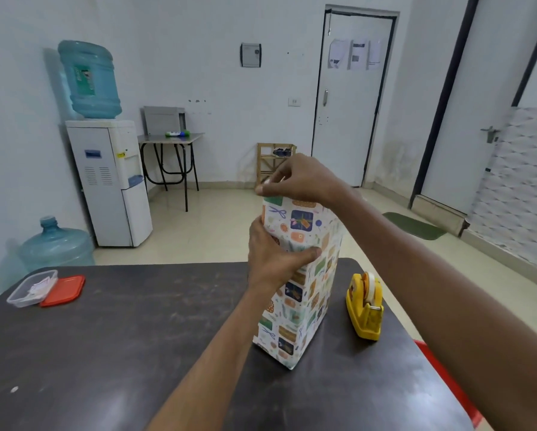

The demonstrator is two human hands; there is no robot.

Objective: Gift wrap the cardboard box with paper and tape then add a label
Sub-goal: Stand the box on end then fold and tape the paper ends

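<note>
A wrapped box (295, 306) is seen standing on end on a dark table (136, 337), just right of the frame's centre. It is covered all round in patterned wrapping paper (301, 219).

The upper part of the box is gripped by the left hand (273, 259), which reaches up from the bottom centre of the frame. The thumb (315, 252) is laid flat across the face turned to the camera. The remaining fingers are curled round the box's left edge and are mostly hidden behind it.

The right hand (298, 181) is held at the very top of the box, its arm entering from the right side of the frame. The top edge of the paper, at its upper left corner, is pinched between the thumb and the bent fingertips (268, 181). The other fingers are curled above the box top. The top of the box lies directly beneath this hand, so how the paper is folded there cannot be told.

A yellow tape dispenser (365, 306) is placed on the table just to the right of the box, apart from it. At the left of the frame, near the table's far edge, a clear plastic container (32, 287) with white slips inside is set beside its red lid (63, 290).
</note>
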